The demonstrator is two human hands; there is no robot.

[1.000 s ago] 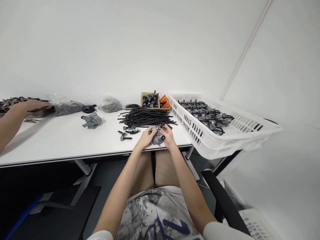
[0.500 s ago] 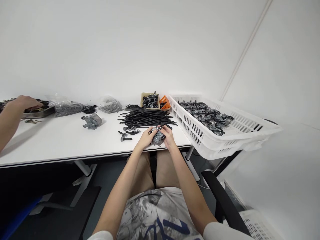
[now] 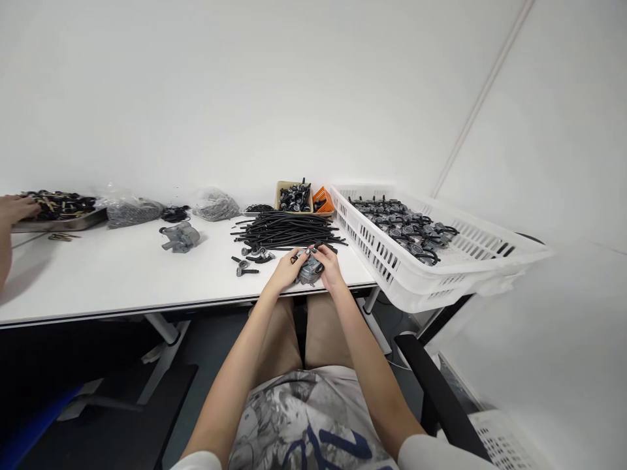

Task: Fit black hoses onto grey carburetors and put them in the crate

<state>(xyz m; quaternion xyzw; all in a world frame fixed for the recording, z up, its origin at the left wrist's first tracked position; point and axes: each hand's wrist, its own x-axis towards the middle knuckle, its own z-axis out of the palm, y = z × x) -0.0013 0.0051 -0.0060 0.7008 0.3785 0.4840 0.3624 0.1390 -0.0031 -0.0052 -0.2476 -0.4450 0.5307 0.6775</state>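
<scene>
Near the table's front edge, a grey metal carburetor [image 3: 308,271] sits between my two hands. My left hand [image 3: 287,269] is closed around its left side, and my right hand [image 3: 330,264] grips the right side, with the fingertips close together at the top. A small dark part shows at the fingertips, too covered to name. Just beyond lies a pile of black rubber hoses [image 3: 284,230]. Left of my hands are several loose grey-and-black fittings with short hoses [image 3: 246,269]. Farther left, another grey carburetor [image 3: 179,237] rests on the white table [image 3: 122,274].
A white plastic crate [image 3: 416,287] holding rows of carburetors stands at the right. Behind the hoses are a beige bin [image 3: 280,196] of fittings and an orange basket [image 3: 323,198]. Plastic bags [image 3: 215,203] and a metal tray [image 3: 93,219] line the back; a co-worker's hand [image 3: 17,209] is at the tray.
The co-worker's hand has moved left across the metal tray. My hands and the carburetor look nearly the same.
</scene>
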